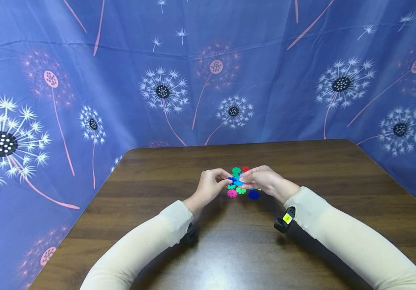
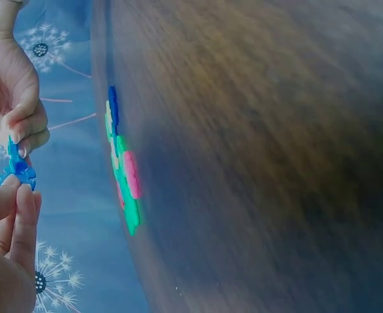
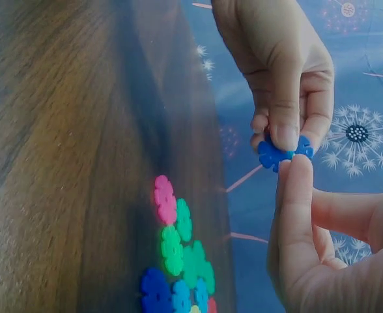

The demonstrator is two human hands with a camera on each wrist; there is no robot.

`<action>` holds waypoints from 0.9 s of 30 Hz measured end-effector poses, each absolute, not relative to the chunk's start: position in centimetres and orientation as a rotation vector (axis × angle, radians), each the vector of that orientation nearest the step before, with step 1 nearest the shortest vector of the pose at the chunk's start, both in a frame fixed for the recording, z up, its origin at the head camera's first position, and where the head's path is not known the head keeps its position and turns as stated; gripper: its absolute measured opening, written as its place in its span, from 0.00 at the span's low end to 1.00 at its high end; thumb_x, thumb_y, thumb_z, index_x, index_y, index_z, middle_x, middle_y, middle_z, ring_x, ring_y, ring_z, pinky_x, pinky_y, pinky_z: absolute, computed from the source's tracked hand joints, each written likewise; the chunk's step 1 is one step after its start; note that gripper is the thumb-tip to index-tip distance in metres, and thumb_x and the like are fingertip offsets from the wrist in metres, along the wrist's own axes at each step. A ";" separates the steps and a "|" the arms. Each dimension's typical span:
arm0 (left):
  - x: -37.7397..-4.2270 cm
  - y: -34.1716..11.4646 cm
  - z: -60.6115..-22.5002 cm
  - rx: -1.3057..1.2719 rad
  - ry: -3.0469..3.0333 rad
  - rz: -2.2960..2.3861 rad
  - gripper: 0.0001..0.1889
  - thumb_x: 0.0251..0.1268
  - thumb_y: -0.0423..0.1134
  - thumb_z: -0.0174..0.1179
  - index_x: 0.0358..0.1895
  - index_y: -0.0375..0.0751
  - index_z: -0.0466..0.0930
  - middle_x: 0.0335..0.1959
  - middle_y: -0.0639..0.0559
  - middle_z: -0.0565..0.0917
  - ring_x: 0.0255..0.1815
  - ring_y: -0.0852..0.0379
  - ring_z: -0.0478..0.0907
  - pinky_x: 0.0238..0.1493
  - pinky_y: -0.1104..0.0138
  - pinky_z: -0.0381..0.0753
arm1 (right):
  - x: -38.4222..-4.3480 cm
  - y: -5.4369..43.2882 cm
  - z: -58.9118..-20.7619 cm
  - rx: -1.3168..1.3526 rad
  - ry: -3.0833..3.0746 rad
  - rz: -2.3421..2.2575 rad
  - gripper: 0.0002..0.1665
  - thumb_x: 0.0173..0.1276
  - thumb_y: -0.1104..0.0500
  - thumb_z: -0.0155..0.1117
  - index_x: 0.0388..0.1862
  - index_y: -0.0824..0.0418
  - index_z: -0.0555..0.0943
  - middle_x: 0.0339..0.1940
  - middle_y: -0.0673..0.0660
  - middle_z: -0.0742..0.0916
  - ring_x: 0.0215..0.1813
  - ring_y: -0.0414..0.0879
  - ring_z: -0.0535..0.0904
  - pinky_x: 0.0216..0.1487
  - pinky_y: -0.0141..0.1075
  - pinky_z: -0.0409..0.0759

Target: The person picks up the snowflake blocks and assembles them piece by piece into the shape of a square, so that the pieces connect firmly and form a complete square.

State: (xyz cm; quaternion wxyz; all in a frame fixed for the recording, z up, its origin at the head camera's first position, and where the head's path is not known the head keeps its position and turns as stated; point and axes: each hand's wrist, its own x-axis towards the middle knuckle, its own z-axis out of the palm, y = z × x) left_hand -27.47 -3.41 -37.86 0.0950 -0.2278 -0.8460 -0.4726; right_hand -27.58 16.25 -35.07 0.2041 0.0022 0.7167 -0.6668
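Observation:
Above the table, my left hand (image 1: 209, 184) pinches a dark blue notched plastic disc (image 1: 231, 181), a snowflake-style building piece. My right hand (image 1: 266, 180) holds a light blue disc (image 1: 238, 182) between thumb and fingers. The two discs meet edge to edge and at an angle in the left wrist view, where the light blue one (image 2: 13, 151) stands up from the dark blue one (image 2: 23, 175). Fingertips of both hands nearly touch around them. Seen from the right wrist, the left hand (image 3: 289, 72) comes from above and the right hand (image 3: 328, 241) from below.
Several flat notched discs lie beneath the hands, among them a pink disc (image 1: 232, 193), a green disc (image 1: 241, 190), a dark blue disc (image 1: 254, 195) and a red disc (image 1: 245, 169). The brown wooden table (image 1: 179, 161) ends at a blue dandelion-print cloth (image 1: 193, 80).

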 end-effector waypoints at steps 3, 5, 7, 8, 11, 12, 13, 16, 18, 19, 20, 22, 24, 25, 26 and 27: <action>-27.4 -3.5 -37.8 -0.692 -2.512 -1.409 0.04 0.57 0.33 0.69 0.34 0.37 0.86 0.28 0.47 0.88 0.26 0.58 0.84 0.29 0.74 0.81 | -27.6 16.4 -35.0 -0.018 1.966 -1.863 0.22 0.69 0.70 0.58 0.58 0.83 0.69 0.30 0.55 0.85 0.32 0.42 0.85 0.41 0.32 0.84; -27.4 -3.6 -37.6 -0.700 -2.505 -1.413 0.04 0.57 0.34 0.69 0.34 0.37 0.86 0.29 0.47 0.88 0.26 0.59 0.84 0.29 0.74 0.81 | -27.6 16.5 -34.9 -0.028 1.955 -1.862 0.22 0.68 0.70 0.59 0.57 0.82 0.70 0.30 0.55 0.85 0.33 0.42 0.86 0.41 0.32 0.84; -27.4 -3.7 -37.6 -0.705 -2.498 -1.408 0.05 0.57 0.34 0.69 0.34 0.37 0.86 0.29 0.47 0.88 0.27 0.60 0.83 0.30 0.74 0.81 | -27.6 16.7 -34.7 -0.042 1.953 -1.856 0.22 0.69 0.69 0.59 0.57 0.82 0.70 0.30 0.55 0.85 0.34 0.43 0.86 0.42 0.32 0.84; -27.4 -3.7 -37.6 -0.705 -2.497 -1.402 0.05 0.57 0.35 0.69 0.35 0.38 0.87 0.30 0.48 0.88 0.27 0.61 0.83 0.30 0.74 0.81 | -27.6 16.7 -34.7 -0.048 1.955 -1.850 0.22 0.69 0.69 0.59 0.58 0.82 0.70 0.30 0.55 0.86 0.34 0.43 0.86 0.43 0.33 0.84; -27.4 -3.9 -37.6 -0.707 -2.491 -1.379 0.05 0.57 0.35 0.69 0.36 0.38 0.87 0.30 0.48 0.89 0.26 0.63 0.82 0.30 0.74 0.81 | -27.6 16.9 -34.6 -0.046 1.952 -1.847 0.22 0.69 0.68 0.59 0.57 0.82 0.71 0.31 0.55 0.87 0.35 0.43 0.87 0.45 0.34 0.84; -27.4 -4.0 -37.7 -0.701 -2.493 -1.373 0.05 0.57 0.35 0.69 0.36 0.38 0.87 0.31 0.49 0.89 0.27 0.63 0.81 0.31 0.74 0.80 | -27.6 17.0 -34.6 -0.052 1.950 -1.843 0.23 0.69 0.68 0.59 0.58 0.82 0.71 0.31 0.55 0.87 0.35 0.44 0.87 0.45 0.35 0.84; -27.4 -4.0 -37.8 -0.698 -2.494 -1.367 0.05 0.57 0.35 0.69 0.36 0.39 0.87 0.31 0.49 0.89 0.27 0.63 0.81 0.31 0.74 0.80 | -27.6 17.1 -34.7 -0.051 1.945 -1.844 0.23 0.69 0.68 0.60 0.57 0.82 0.71 0.31 0.55 0.87 0.36 0.44 0.87 0.46 0.35 0.84; -27.5 -4.2 -38.1 -0.681 -2.495 -1.364 0.05 0.58 0.35 0.69 0.36 0.39 0.87 0.31 0.49 0.89 0.28 0.63 0.81 0.33 0.74 0.80 | -27.8 17.4 -34.9 -0.065 1.952 -1.832 0.24 0.68 0.67 0.61 0.57 0.82 0.71 0.33 0.56 0.88 0.37 0.45 0.87 0.49 0.38 0.83; -27.5 -4.3 -38.2 -0.667 -2.501 -1.368 0.05 0.58 0.35 0.69 0.36 0.40 0.87 0.31 0.50 0.88 0.28 0.63 0.81 0.33 0.74 0.80 | -27.9 17.7 -35.0 -0.090 1.971 -1.822 0.24 0.68 0.67 0.61 0.58 0.83 0.70 0.35 0.56 0.88 0.40 0.46 0.87 0.53 0.41 0.81; -27.5 -4.3 -38.2 -0.663 -2.503 -1.373 0.05 0.58 0.36 0.69 0.36 0.40 0.87 0.31 0.50 0.88 0.28 0.64 0.81 0.33 0.74 0.80 | -27.9 17.9 -34.9 -0.097 1.986 -1.819 0.25 0.68 0.67 0.60 0.59 0.83 0.70 0.36 0.57 0.88 0.41 0.47 0.87 0.56 0.43 0.79; -27.6 -4.3 -38.2 -0.660 -2.504 -1.386 0.05 0.58 0.36 0.69 0.36 0.40 0.87 0.31 0.50 0.88 0.28 0.64 0.80 0.33 0.74 0.80 | -28.0 18.0 -34.9 -0.103 2.003 -1.816 0.25 0.68 0.67 0.60 0.59 0.82 0.70 0.37 0.57 0.88 0.42 0.47 0.87 0.58 0.45 0.77; -27.6 -4.3 -38.2 -0.652 -2.514 -1.407 0.05 0.58 0.36 0.69 0.36 0.41 0.87 0.31 0.50 0.89 0.27 0.64 0.80 0.32 0.73 0.80 | -28.2 18.4 -34.8 -0.109 2.041 -1.806 0.25 0.69 0.67 0.60 0.60 0.82 0.70 0.41 0.59 0.88 0.45 0.49 0.87 0.62 0.47 0.74; -27.6 -4.2 -38.1 -0.646 -2.523 -1.436 0.05 0.58 0.36 0.69 0.36 0.41 0.87 0.31 0.50 0.89 0.27 0.64 0.80 0.32 0.73 0.80 | -28.4 18.7 -34.7 -0.102 2.083 -1.789 0.25 0.69 0.66 0.61 0.60 0.80 0.70 0.41 0.58 0.88 0.47 0.49 0.86 0.65 0.49 0.71; -27.6 -4.2 -38.1 -0.645 -2.526 -1.445 0.05 0.58 0.36 0.69 0.36 0.41 0.87 0.32 0.50 0.89 0.27 0.64 0.80 0.33 0.73 0.81 | -28.6 18.8 -34.7 -0.094 2.100 -1.781 0.25 0.69 0.66 0.61 0.60 0.79 0.70 0.40 0.57 0.88 0.46 0.48 0.87 0.66 0.50 0.69; -27.6 -4.2 -38.1 -0.643 -2.529 -1.457 0.05 0.58 0.36 0.69 0.36 0.41 0.87 0.32 0.49 0.89 0.27 0.64 0.80 0.33 0.73 0.81 | -28.7 18.9 -34.7 -0.090 2.113 -1.777 0.25 0.69 0.66 0.61 0.60 0.79 0.71 0.39 0.55 0.88 0.46 0.47 0.87 0.66 0.50 0.69; -27.6 -4.2 -38.1 -0.641 -2.531 -1.461 0.05 0.58 0.36 0.69 0.36 0.40 0.87 0.32 0.49 0.89 0.27 0.64 0.80 0.33 0.73 0.81 | -28.8 18.9 -34.7 -0.087 2.126 -1.771 0.25 0.69 0.66 0.61 0.61 0.79 0.71 0.39 0.54 0.88 0.46 0.45 0.87 0.66 0.50 0.69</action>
